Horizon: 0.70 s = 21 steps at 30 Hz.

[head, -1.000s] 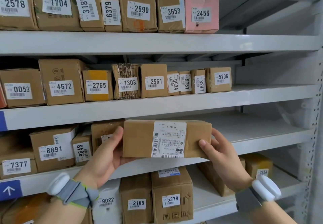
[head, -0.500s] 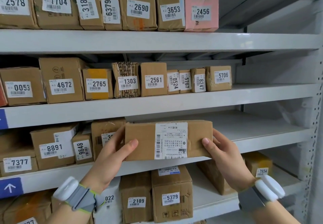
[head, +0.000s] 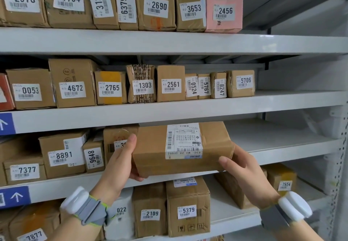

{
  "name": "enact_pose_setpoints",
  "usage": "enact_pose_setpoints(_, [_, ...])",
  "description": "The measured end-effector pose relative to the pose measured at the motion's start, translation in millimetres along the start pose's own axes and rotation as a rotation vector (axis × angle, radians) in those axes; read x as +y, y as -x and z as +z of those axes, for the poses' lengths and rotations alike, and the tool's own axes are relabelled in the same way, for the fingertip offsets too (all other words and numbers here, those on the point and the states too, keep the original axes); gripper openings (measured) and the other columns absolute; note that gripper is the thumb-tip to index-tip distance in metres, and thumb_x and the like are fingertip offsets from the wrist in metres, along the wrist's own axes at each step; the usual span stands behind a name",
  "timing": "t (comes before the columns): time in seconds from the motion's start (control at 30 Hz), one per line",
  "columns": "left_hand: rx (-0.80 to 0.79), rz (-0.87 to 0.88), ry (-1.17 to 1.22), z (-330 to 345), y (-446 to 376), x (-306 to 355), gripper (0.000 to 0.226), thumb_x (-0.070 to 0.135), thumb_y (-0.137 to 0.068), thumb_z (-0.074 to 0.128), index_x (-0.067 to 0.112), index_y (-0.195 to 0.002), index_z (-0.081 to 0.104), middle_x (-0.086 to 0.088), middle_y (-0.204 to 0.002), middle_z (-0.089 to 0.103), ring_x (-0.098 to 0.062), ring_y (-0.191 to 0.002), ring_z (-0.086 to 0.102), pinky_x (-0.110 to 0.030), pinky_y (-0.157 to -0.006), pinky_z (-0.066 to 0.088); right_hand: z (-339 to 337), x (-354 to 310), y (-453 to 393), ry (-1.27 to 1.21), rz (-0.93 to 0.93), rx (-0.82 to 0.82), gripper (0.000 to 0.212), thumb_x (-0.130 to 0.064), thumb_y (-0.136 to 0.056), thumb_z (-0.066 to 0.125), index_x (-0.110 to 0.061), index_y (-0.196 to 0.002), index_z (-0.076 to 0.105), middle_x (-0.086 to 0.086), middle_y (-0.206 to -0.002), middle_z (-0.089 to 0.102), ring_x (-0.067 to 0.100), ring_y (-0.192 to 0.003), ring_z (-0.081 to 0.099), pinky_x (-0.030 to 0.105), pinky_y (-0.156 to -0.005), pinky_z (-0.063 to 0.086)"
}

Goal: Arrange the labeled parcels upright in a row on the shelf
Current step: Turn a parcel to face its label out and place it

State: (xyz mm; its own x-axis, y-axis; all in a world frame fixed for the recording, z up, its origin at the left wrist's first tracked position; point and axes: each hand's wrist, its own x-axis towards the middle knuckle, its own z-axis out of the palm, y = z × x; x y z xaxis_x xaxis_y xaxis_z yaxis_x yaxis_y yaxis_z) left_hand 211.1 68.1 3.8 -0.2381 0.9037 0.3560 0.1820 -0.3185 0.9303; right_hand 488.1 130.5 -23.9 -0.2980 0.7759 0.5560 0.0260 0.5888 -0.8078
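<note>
While both my hands hold the brown parcel point(head: 180, 148) at the front edge of the third shelf point(head: 282, 143), its long side lies level and its shipping label point(head: 183, 141) reads upside down; my left hand point(head: 120, 165) grips the left end, thumb over the front face, fingers underneath; my right hand point(head: 243, 167) cups the right end, thumb on the lower front corner; just left, partly hidden behind the left hand, stands another labelled box point(head: 117, 139); parcel 9648 point(head: 94, 156) and parcel 8891 point(head: 63, 154) stand further left.
</note>
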Motion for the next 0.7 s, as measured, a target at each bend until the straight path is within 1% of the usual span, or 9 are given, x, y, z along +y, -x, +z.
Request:
enact_pose_setpoints(0.07, [-0.044, 0.023, 0.036, -0.5, 1.6, 0.4, 0.070, 0.093, -0.061, 0.040, 0.039, -0.090, 0.074, -0.011, -0.078, 0.074, -0.028, -0.066, 0.067, -0.036, -0.055, 0.053, 0.2, 0.9, 0.1, 0.007, 0.024, 0.031, 0.027, -0.040, -0.086, 0.052, -0.037, -0.112, 0.059, -0.026, -0.097, 0.073, -0.002, -0.098, 0.067, 0.014, -0.074, 0.056])
enact_pose_setpoints(0.13, [-0.087, 0.047, 0.078, -1.7, 2.9, -0.6, 0.074, 0.096, -0.050, 0.046, 0.043, -0.093, 0.074, -0.006, -0.085, 0.075, -0.024, -0.071, 0.067, -0.038, -0.058, 0.054, 0.7, -0.9, 0.7, -0.036, 0.040, 0.074, 0.027, -0.039, -0.088, 0.052, -0.032, -0.111, 0.063, -0.018, -0.099, 0.074, 0.005, -0.097, 0.069, 0.024, -0.079, 0.059])
enact_pose_setpoints(0.2, [-0.122, 0.056, 0.100, -2.8, 4.5, -1.4, 0.074, 0.095, -0.050, 0.051, 0.043, -0.099, 0.073, -0.002, -0.097, 0.076, -0.020, -0.083, 0.071, -0.040, -0.064, 0.056, -0.4, 0.7, 0.7, -0.081, 0.045, 0.103, 0.027, -0.038, -0.092, 0.056, -0.028, -0.115, 0.065, -0.011, -0.104, 0.075, 0.010, -0.099, 0.070, 0.032, -0.085, 0.058])
enact_pose_setpoints(0.27, [-0.152, 0.046, 0.114, -2.7, 6.7, -1.0, 0.078, 0.090, -0.053, 0.057, 0.038, -0.109, 0.071, -0.003, -0.109, 0.074, -0.021, -0.096, 0.070, -0.041, -0.069, 0.058, -1.1, 2.2, 0.6, -0.087, 0.047, 0.121, 0.036, -0.046, -0.091, 0.062, -0.029, -0.122, 0.062, -0.011, -0.109, 0.073, 0.009, -0.101, 0.069, 0.037, -0.088, 0.057])
enact_pose_setpoints(0.37, [-0.154, 0.053, 0.106, -1.4, 8.7, -1.8, 0.072, 0.079, -0.055, 0.069, 0.035, -0.111, 0.068, -0.002, -0.111, 0.073, -0.022, -0.099, 0.069, -0.040, -0.069, 0.059, -1.8, 3.8, 0.0, -0.099, 0.069, 0.155, 0.053, -0.061, -0.080, 0.063, -0.035, -0.125, 0.059, -0.009, -0.110, 0.071, 0.011, -0.100, 0.068, 0.041, -0.086, 0.059])
enact_pose_setpoints(0.43, [-0.137, 0.059, 0.111, -0.4, 9.3, -2.5, 0.055, 0.070, -0.059, 0.071, 0.040, -0.104, 0.070, 0.003, -0.103, 0.074, -0.020, -0.093, 0.069, -0.041, -0.066, 0.059, -1.8, 3.8, 0.2, -0.111, 0.087, 0.162, 0.052, -0.061, -0.077, 0.056, -0.037, -0.123, 0.057, -0.002, -0.110, 0.068, 0.018, -0.101, 0.067, 0.039, -0.080, 0.059])
enact_pose_setpoints(0.53, [-0.133, 0.063, 0.114, 0.4, 8.7, -4.5, 0.067, 0.076, -0.051, 0.074, 0.042, -0.108, 0.067, 0.004, -0.097, 0.073, -0.019, -0.082, 0.068, -0.040, -0.063, 0.057, -2.6, 1.9, 0.7, -0.106, 0.100, 0.160, 0.052, -0.060, -0.077, 0.051, -0.037, -0.123, 0.056, 0.006, -0.111, 0.065, 0.021, -0.100, 0.065, 0.030, -0.068, 0.057])
enact_pose_setpoints(0.6, [-0.138, 0.065, 0.119, 0.3, 8.5, -4.9, 0.074, 0.077, -0.048, 0.075, 0.046, -0.115, 0.063, 0.003, -0.098, 0.072, -0.020, -0.079, 0.068, -0.040, -0.061, 0.057, -3.5, 1.8, 0.8, -0.101, 0.100, 0.166, 0.047, -0.059, -0.079, 0.049, -0.040, -0.122, 0.054, 0.001, -0.110, 0.065, 0.020, -0.101, 0.065, 0.029, -0.068, 0.058])
enact_pose_setpoints(0.7, [-0.136, 0.065, 0.106, 0.3, 6.3, -6.3, 0.078, 0.070, -0.055, 0.074, 0.050, -0.128, 0.053, 0.001, -0.102, 0.070, -0.021, -0.077, 0.068, -0.039, -0.060, 0.057, -5.7, 3.4, 1.2, -0.093, 0.079, 0.151, 0.044, -0.057, -0.083, 0.047, -0.043, -0.125, 0.051, -0.014, -0.108, 0.067, 0.013, -0.103, 0.065, 0.031, -0.074, 0.060])
